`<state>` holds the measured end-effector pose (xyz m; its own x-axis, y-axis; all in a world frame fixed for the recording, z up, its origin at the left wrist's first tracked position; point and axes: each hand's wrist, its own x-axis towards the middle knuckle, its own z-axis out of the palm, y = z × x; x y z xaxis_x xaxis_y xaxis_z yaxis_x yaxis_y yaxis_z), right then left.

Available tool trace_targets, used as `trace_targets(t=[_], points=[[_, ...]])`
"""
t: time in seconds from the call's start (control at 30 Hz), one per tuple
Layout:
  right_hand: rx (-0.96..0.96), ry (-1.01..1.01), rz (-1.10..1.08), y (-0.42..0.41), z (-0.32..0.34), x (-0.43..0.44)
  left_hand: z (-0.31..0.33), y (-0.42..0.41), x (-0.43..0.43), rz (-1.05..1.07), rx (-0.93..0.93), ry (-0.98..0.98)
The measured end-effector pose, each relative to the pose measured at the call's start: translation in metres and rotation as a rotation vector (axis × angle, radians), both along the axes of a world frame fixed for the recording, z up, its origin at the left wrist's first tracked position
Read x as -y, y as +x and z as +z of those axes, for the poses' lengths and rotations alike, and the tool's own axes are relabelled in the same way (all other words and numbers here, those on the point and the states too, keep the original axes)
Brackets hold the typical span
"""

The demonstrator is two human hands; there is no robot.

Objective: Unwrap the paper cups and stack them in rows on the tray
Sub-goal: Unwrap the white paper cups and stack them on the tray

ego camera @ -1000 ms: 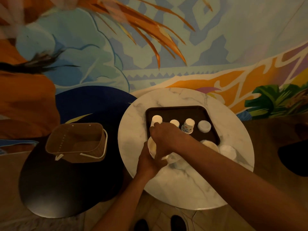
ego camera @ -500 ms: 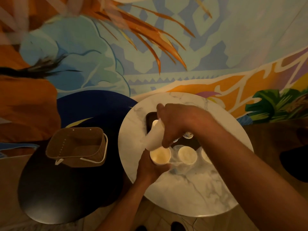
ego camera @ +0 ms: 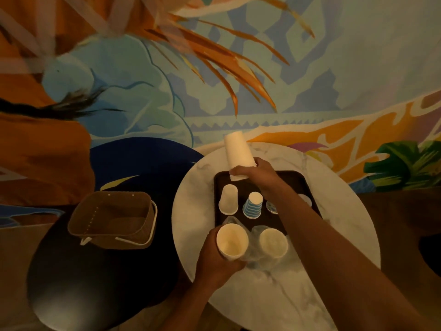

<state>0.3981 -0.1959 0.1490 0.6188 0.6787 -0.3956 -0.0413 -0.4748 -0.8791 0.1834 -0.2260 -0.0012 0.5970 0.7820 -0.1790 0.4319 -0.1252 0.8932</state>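
A dark tray (ego camera: 284, 177) lies on the round marble table (ego camera: 274, 295). On it stand an upside-down white cup (ego camera: 229, 199), a blue-striped cup (ego camera: 253, 205) and more cups partly hidden behind my right arm. My right hand (ego camera: 259, 172) grips a white stack of cups (ego camera: 238, 156) by its lower end, held tilted above the tray's far left corner. My left hand (ego camera: 214, 256) holds an open-mouthed stack of cups (ego camera: 232, 241) in clear plastic wrap (ego camera: 253, 249) at the tray's near edge. Another wrapped stack (ego camera: 273, 242) sits beside it.
A brown basket with a white handle (ego camera: 112, 218) sits on a black round table (ego camera: 95, 271) to the left. A painted mural wall rises behind both tables. Dark wood surface lies to the right.
My right hand has pulled a white stack of cups out of the wrapped stack in my left hand and lifted it up and away over the tray's far side.
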Motion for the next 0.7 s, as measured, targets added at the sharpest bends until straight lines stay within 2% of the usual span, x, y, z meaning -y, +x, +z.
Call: trace_targets(t=[0.2, 0.5, 0.7], points=[[0.000, 0.016, -0.043, 0.012, -0.031, -0.032, -0.005, 0.000, 0.003, 0.026, 0.006, 0.042], [0.319, -0.122, 0.007, 0.018, -0.072, -0.050, -0.021, -0.003, 0.004, 0.038, 0.009, 0.044], [0.324, -0.033, -0.024, 0.013, -0.084, -0.049, -0.028, -0.002, 0.006, 0.041, 0.046, 0.058]])
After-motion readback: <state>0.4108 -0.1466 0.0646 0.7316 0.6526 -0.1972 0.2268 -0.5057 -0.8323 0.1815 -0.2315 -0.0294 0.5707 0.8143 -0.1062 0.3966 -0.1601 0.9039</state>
